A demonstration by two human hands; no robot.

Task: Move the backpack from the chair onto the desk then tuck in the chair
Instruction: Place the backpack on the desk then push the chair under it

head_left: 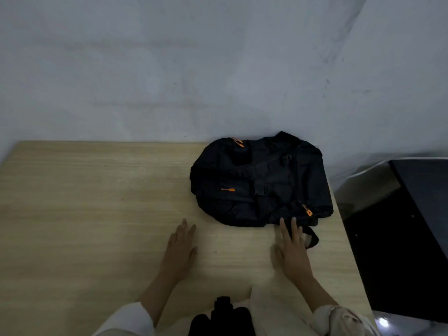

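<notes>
A black backpack (260, 180) with orange zip pulls lies flat on the light wooden desk (97, 202), at its far right corner against the wall. My left hand (179, 251) is flat and open over the desk, a little in front and left of the bag, apart from it. Just at the bag's near edge is my right hand (293, 251), open, its fingertips at the fabric beside a black strap loop (312, 236). The chair is out of sight, unless the dark shape (223, 316) at the bottom edge belongs to it; I cannot tell.
A grey wall (218, 69) runs behind the desk. To the right of the desk stands a black glossy surface (400, 238) on a lower level. My pale sleeves show at the bottom edge.
</notes>
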